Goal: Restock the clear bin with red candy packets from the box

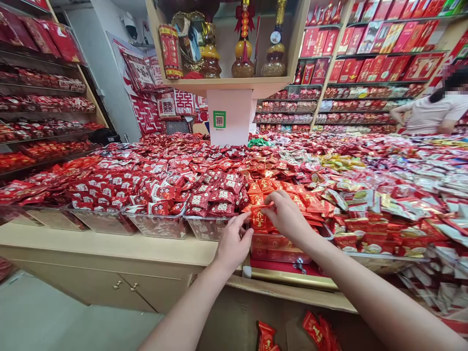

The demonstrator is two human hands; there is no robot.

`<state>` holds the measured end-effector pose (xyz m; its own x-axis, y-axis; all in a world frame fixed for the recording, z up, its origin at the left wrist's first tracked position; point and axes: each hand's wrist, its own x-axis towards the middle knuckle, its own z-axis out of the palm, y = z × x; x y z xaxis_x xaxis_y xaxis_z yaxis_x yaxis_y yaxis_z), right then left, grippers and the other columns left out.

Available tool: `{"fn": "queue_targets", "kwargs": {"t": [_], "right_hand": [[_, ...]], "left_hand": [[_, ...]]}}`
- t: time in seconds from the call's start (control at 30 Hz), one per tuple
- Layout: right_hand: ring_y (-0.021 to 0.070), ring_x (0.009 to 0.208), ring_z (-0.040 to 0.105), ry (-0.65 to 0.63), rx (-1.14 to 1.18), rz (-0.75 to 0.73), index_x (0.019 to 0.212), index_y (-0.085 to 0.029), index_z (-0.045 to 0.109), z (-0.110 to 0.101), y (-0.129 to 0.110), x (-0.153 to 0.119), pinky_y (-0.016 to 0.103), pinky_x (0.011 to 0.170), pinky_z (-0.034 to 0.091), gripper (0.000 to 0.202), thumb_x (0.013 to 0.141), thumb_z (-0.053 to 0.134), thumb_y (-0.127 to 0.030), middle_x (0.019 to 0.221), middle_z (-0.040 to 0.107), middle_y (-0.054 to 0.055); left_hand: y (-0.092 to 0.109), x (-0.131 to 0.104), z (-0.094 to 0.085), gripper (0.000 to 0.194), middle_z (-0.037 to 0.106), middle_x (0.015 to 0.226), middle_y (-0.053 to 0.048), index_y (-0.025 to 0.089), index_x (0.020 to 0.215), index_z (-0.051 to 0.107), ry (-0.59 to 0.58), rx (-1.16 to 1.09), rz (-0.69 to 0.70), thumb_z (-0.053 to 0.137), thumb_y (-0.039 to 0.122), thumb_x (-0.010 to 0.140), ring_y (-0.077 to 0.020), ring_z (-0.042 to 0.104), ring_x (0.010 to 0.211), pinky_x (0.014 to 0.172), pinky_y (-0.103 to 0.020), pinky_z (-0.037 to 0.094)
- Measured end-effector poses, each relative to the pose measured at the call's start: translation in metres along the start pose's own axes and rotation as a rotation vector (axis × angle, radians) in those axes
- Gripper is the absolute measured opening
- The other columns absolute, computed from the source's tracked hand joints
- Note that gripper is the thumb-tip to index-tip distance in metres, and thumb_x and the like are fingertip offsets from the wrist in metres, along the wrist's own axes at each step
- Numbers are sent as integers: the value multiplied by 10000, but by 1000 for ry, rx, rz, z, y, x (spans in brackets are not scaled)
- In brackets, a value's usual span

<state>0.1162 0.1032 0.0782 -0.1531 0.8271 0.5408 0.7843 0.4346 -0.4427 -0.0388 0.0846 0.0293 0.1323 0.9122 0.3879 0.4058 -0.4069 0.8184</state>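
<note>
A small red candy packet with gold characters stands upright at the front of a filled clear bin. My right hand pinches its right edge between thumb and fingers. On the other side, my left hand has its thumb and index finger apart, with the fingertips beside the packet's left edge; whether they press on it I cannot tell. Behind the hands, orange-red packets lie in a heap. Dark red packets with white double-happiness characters fill the bin to the left.
An open cardboard box below me holds several loose red packets. Clear bins line the beige counter edge. A white pillar carries a display case. At far right a person stands behind the counter.
</note>
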Motion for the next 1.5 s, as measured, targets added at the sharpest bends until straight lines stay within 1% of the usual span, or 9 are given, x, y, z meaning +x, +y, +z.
{"fn": "queue_targets", "kwargs": {"t": [0.33, 0.47, 0.63, 0.77, 0.9, 1.03, 1.17, 1.27, 1.5], "right_hand": [[171, 721, 517, 51, 12, -62, 759, -176, 483, -8, 3, -8, 301, 645, 440, 51, 757, 529, -154, 856, 454, 65], [166, 720, 515, 126, 43, -120, 785, -189, 501, -19, -1, -31, 284, 630, 438, 32, 802, 481, -207, 835, 478, 63], [184, 767, 532, 98, -41, -119, 864, -186, 508, -23, 1, -58, 290, 654, 439, 89, 819, 437, -218, 866, 534, 87], [198, 684, 556, 61, -131, 31, 816, -184, 505, -15, 11, -50, 307, 623, 423, 75, 796, 447, -228, 736, 588, 64], [184, 633, 570, -16, -56, 130, 762, -202, 494, -6, 9, -39, 290, 589, 411, 53, 780, 465, -243, 704, 616, 35], [169, 622, 570, 39, 92, 150, 748, -206, 468, -2, 4, -32, 276, 586, 413, 40, 767, 482, -238, 695, 609, 24], [150, 578, 565, 47, 263, 174, 937, -192, 448, -6, 5, -27, 259, 559, 420, 203, 749, 509, -238, 694, 618, 13], [141, 535, 543, 44, 241, 162, 1033, -180, 435, -12, 9, -28, 254, 546, 410, 291, 751, 494, -222, 643, 599, -7], [152, 547, 552, -40, 91, 187, 968, -179, 485, -18, 21, -38, 256, 556, 397, 220, 752, 482, -223, 595, 597, -16]], "left_hand": [[2, -2, 0, 445, 514, 1012, -42, 224, 1201, 443, 32, 77, 44, 486, 182, 759, -76, 514, 648, 677, -233, 470], [3, -3, -1, 424, 505, 1030, -53, 202, 1181, 457, 36, 89, 31, 490, 183, 759, -73, 524, 650, 671, -231, 473], [8, -1, 2, 444, 480, 1071, -60, 196, 1188, 452, 23, 155, 62, 498, 171, 747, -84, 517, 687, 690, -237, 472], [12, -1, 3, 432, 486, 1054, -65, 186, 1177, 470, 43, 219, 72, 502, 172, 746, -95, 506, 683, 711, -258, 469], [10, -2, 3, 405, 528, 1066, -63, 175, 1165, 488, 28, 239, 85, 493, 173, 760, -101, 523, 687, 745, -266, 461], [10, -2, 2, 379, 614, 1014, -49, 187, 1164, 510, -18, 320, 139, 461, 164, 788, -149, 540, 821, 807, -296, 435], [16, -1, 4, 365, 651, 969, -38, 200, 1150, 534, -42, 360, 151, 454, 174, 794, -180, 528, 876, 809, -317, 421], [25, 2, 9, 351, 665, 942, -33, 203, 1136, 552, -87, 434, 202, 446, 192, 801, -186, 527, 832, 788, -318, 414], [36, 4, 23, 334, 658, 997, -46, 187, 1103, 575, -105, 492, 229, 439, 186, 798, -201, 528, 841, 808, -343, 400]]}}
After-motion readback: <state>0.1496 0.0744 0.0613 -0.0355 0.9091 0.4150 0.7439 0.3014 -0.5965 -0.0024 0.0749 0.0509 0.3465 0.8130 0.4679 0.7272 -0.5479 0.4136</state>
